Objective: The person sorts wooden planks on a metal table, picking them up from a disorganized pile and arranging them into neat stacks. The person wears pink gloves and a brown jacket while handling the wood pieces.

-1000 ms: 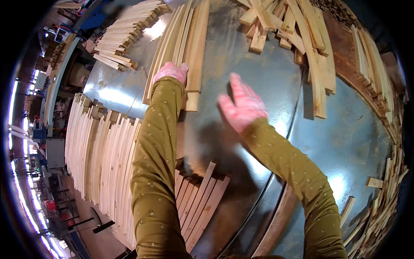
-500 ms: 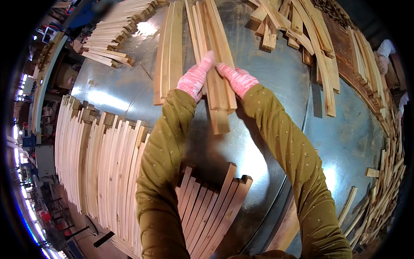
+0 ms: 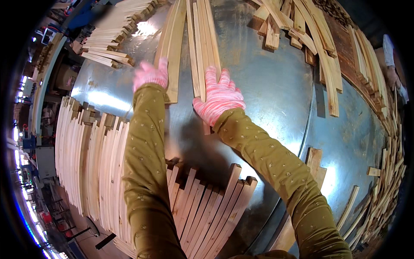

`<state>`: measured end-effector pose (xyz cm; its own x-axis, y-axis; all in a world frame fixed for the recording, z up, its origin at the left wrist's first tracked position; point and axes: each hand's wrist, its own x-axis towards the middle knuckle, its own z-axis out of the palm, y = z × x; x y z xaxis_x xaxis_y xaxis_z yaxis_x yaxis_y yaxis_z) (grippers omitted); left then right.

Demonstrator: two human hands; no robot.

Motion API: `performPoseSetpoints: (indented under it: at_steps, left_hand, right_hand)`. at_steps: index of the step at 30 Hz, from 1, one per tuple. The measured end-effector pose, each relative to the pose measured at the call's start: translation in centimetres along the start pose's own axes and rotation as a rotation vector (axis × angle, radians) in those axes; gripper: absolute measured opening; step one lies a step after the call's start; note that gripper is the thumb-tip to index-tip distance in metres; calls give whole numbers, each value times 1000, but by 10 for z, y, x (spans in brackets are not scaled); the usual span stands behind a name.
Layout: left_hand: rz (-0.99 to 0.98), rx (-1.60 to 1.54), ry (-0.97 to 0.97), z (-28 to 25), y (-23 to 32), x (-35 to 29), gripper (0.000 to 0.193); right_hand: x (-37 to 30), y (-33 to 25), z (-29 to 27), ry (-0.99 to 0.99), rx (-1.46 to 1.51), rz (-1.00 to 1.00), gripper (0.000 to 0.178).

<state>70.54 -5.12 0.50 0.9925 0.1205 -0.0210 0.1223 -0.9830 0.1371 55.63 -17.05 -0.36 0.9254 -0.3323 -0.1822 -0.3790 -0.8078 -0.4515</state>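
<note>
Both my hands wear pink-and-white knitted gloves. My right hand (image 3: 221, 98) lies palm down over the near end of a bundle of long wooden strips (image 3: 202, 39), its fingers spread and its thumb to the left. The palm hides most of that end; a short piece of wood shows below it. My left hand (image 3: 151, 75), somewhat blurred, is open at the left side of a second stack of wooden strips (image 3: 173, 56), with its thumb against or just over the edge. Whether it presses on the wood I cannot tell.
Both stacks lie on a shiny metal tabletop (image 3: 267, 95). Rows of strips (image 3: 92, 159) line the left, with more strips (image 3: 207, 211) at the near edge. Loose pieces (image 3: 297, 26) pile up at the far right. Another person's hand (image 3: 392, 77) shows at the right edge.
My left hand has left the middle bundle and moved left to the other stack. My right hand has shifted from the bundle's right side onto its near end. The bundle has narrowed and straightened.
</note>
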Motion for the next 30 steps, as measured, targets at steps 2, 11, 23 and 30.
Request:
performPoseSetpoints:
  at_steps: [2,11,23,30]
  left_hand:
    - [-102,-100,-120,23,-4,9,81]
    - [123,-24,-94,-3,26,22,81]
    - [205,109,-105,12,76,-1,108]
    - [390,274,97,-56,119,-78,70]
  right_hand:
    - [5,-2,-2,23,59,-18,96]
    - [4,5,29,76,214,-330,110]
    - [0,41,-54,-292,261,-287,95]
    - [-359,262,-166,518,-174,68,63]
